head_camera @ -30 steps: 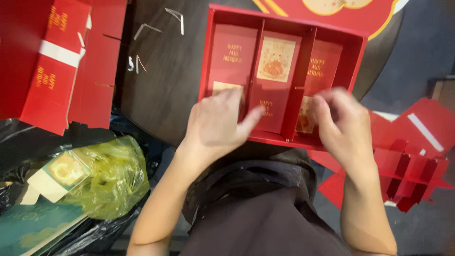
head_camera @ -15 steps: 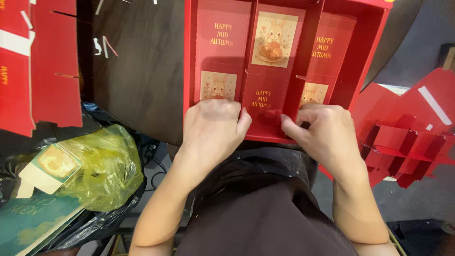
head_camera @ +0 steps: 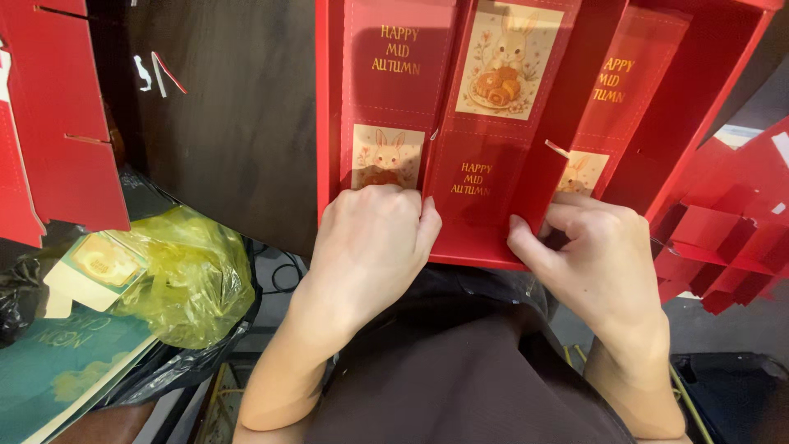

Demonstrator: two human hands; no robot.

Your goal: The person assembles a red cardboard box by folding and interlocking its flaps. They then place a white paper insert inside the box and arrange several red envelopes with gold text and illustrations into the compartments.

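A red cardboard gift box [head_camera: 330, 123] lies open on a dark wooden table [head_camera: 238, 140], its near edge at my lap. Inside it sits a red divider insert [head_camera: 481, 177] with gold lettering and rabbit pictures. My left hand [head_camera: 374, 247] is curled over the box's near left corner, fingers pressing on the insert's left panel. My right hand [head_camera: 596, 255] grips the near edge at the right, thumb on the middle panel and fingers tucked behind an upright divider wall [head_camera: 567, 107].
Flat red cardboard blanks [head_camera: 57, 140] lie at the table's left. Below them are a yellow plastic bag [head_camera: 185, 279], a black bag and teal boxes [head_camera: 66, 370]. Folded red divider pieces [head_camera: 731, 238] pile up at the right. Small red scraps [head_camera: 160, 74] lie on the table.
Both hands have slid from the middle of the insert down to the box's near edge and closed on it. The view has moved closer to the box.
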